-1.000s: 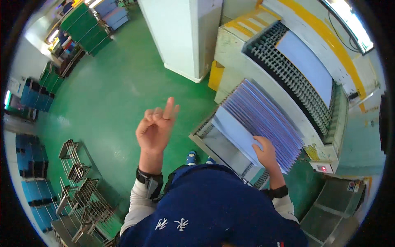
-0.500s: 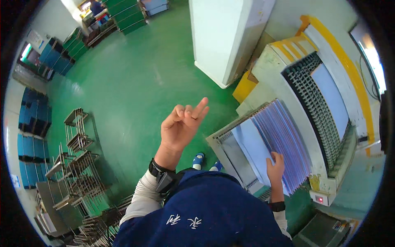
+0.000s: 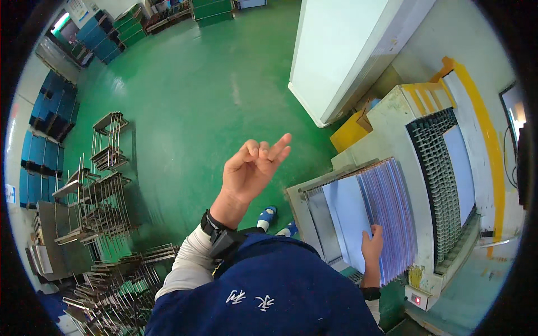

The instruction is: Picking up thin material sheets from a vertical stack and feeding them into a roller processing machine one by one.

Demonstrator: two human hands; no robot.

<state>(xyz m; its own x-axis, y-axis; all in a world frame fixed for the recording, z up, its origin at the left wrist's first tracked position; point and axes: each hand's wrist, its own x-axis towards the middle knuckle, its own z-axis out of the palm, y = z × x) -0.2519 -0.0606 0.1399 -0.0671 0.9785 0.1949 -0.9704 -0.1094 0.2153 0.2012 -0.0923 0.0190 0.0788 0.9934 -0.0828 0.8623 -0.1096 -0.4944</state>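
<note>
My left hand (image 3: 253, 171) is raised over the floor in front of me, palm up. Two fingers stretch out, the others bend in, and nothing shows in it. My right hand (image 3: 372, 252) is at the upper edge of a pale, flat sheet (image 3: 344, 213), the front one of a tightly packed row. Its thumb lies on the near face and its fingers reach over the edge; their tips are partly hidden. Behind it, many thin upright sheets (image 3: 389, 218) with white and purplish edges fill the light-coloured machine's infeed tray (image 3: 314, 207).
A machine with a dark mesh conveyor (image 3: 440, 185) stands on the right, beside a yellow box (image 3: 350, 131) and a tall white cabinet (image 3: 330, 56). Metal racks (image 3: 106, 207) crowd the left floor. Blue crates (image 3: 42, 168) line the left wall; green crates (image 3: 213, 11) stand far off.
The view has turned and shifted, so the room appears displaced. My left hand keeps its raised pose. My right hand stays at the front sheet's edge, its thumb and fingers hardly changed.
</note>
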